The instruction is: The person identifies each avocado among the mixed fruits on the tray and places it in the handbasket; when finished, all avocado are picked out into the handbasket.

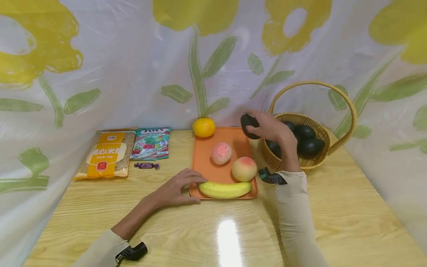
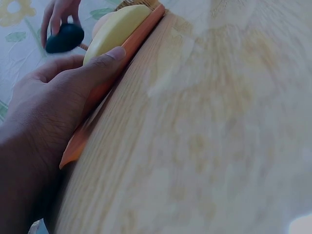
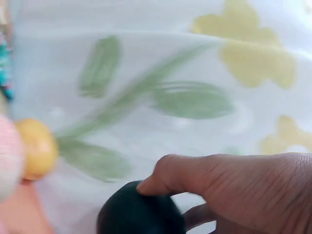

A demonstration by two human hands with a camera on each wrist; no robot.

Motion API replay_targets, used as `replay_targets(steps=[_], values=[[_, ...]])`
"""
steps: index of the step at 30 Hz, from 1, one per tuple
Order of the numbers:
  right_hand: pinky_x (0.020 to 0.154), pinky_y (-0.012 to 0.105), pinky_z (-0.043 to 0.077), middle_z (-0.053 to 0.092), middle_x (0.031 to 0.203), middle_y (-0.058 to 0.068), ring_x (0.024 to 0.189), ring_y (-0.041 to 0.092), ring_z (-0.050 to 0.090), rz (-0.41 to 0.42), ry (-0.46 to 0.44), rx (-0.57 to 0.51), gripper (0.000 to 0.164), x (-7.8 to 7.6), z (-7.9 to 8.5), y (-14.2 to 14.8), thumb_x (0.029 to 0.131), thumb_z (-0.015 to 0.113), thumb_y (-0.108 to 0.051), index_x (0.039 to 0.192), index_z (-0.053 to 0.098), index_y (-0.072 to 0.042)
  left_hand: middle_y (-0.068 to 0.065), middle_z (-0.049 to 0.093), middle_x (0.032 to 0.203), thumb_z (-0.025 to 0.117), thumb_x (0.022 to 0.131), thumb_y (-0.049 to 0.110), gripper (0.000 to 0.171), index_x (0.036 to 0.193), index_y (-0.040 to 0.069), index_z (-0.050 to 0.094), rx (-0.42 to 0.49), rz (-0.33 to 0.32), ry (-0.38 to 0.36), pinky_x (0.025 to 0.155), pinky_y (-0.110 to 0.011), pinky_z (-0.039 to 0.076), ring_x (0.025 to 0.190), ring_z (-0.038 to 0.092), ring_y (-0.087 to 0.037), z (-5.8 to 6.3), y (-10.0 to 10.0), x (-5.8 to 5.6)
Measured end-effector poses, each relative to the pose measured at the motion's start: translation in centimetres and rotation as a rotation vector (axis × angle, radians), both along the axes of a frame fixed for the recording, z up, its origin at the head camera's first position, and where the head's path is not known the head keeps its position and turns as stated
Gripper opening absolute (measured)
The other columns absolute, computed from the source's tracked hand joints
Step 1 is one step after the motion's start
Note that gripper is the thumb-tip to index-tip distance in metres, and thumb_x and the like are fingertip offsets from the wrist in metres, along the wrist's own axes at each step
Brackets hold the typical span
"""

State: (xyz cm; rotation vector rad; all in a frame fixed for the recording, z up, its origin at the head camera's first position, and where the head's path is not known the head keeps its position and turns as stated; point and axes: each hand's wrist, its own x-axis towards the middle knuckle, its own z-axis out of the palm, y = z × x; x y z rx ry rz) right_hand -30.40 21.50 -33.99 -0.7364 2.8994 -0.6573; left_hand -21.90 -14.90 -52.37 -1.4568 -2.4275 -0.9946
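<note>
A dark avocado (image 1: 249,126) is held by my right hand (image 1: 271,128), thumb over its near side, above the back right corner of the orange tray (image 1: 203,167). In the right wrist view the thumb presses on the avocado (image 3: 141,214); its lower part is cut off. My left hand (image 1: 180,187) holds the tray's front left corner, its thumb (image 2: 105,63) along the front rim and fingers by the end of the banana (image 1: 225,190). The banana lies along the tray's front. Behind it are a peach (image 1: 244,169), a pink speckled round fruit (image 1: 221,153) and a lemon (image 1: 204,127).
Right of the tray stands a wicker basket (image 1: 321,157) with a tall handle, holding several avocados (image 1: 304,132). At the left lie a yellow food bag (image 1: 106,154), a green Fox's candy bag (image 1: 151,144) and a purple wrapped candy (image 1: 146,165). A flowered curtain (image 1: 133,74) closes off the back.
</note>
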Motion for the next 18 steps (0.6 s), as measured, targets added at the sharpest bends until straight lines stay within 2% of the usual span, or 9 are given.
replay_targets(steps=[2, 6, 10, 12, 15, 18], values=[[0.116, 0.059, 0.039, 0.045, 0.16, 0.024, 0.143, 0.042, 0.048, -0.035, -0.014, 0.02, 0.061, 1.0, 1.0, 1.7, 0.105, 0.059, -0.02, 0.16, 0.037, -0.004, 0.005, 0.064, 0.14, 0.087, 0.085, 0.041, 0.063, 0.142, 0.028, 0.063, 0.002, 0.0, -0.005, 0.114, -0.043, 0.044, 0.132, 0.055, -0.017, 0.0, 0.2, 0.0], [0.115, 0.062, 0.038, 0.049, 0.154, 0.028, 0.142, 0.045, 0.047, -0.096, -0.023, 0.063, 0.057, 2.8, 2.5, 5.6, 0.104, 0.061, -0.02, 0.155, 0.042, -0.001, 0.006, 0.063, 0.141, 0.084, 0.087, 0.044, 0.061, 0.143, 0.03, 0.062, -0.01, 0.002, -0.021, 0.115, -0.042, 0.044, 0.133, 0.054, -0.016, -0.1, 0.7, -0.1], [0.114, 0.064, 0.038, 0.052, 0.149, 0.03, 0.14, 0.049, 0.047, -0.152, -0.051, 0.103, 0.054, 4.1, 2.7, 9.0, 0.102, 0.065, -0.019, 0.148, 0.047, 0.002, 0.006, 0.064, 0.141, 0.085, 0.087, 0.044, 0.061, 0.142, 0.029, 0.062, -0.008, -0.004, -0.016, 0.116, -0.042, 0.044, 0.133, 0.055, -0.016, 0.1, 1.1, -0.2], [0.114, 0.065, 0.038, 0.048, 0.152, 0.031, 0.142, 0.051, 0.044, -0.19, -0.095, 0.119, 0.056, 4.5, 2.6, 10.4, 0.102, 0.064, -0.02, 0.15, 0.045, 0.003, 0.005, 0.064, 0.14, 0.086, 0.086, 0.042, 0.062, 0.142, 0.028, 0.063, 0.0, -0.005, -0.013, 0.117, -0.044, 0.043, 0.133, 0.055, -0.017, 0.2, 1.1, -0.2], [0.103, 0.062, 0.048, 0.042, 0.154, 0.034, 0.136, 0.051, 0.046, -0.26, -0.173, 0.131, 0.058, 5.1, 2.2, 12.1, 0.102, 0.063, -0.02, 0.15, 0.041, 0.005, 0.004, 0.065, 0.14, 0.086, 0.086, 0.042, 0.062, 0.142, 0.027, 0.063, 0.002, -0.009, -0.004, 0.117, -0.045, 0.043, 0.133, 0.056, -0.018, 0.1, 1.2, -0.2], [0.084, 0.053, 0.057, 0.038, 0.153, 0.037, 0.121, 0.049, 0.055, -0.326, -0.248, 0.155, 0.058, 5.7, 1.9, 13.5, 0.101, 0.061, -0.019, 0.148, 0.041, 0.007, 0.005, 0.064, 0.141, 0.085, 0.087, 0.044, 0.062, 0.142, 0.028, 0.063, -0.007, -0.009, -0.004, 0.116, -0.044, 0.043, 0.134, 0.055, -0.017, -0.1, 1.2, -0.2]])
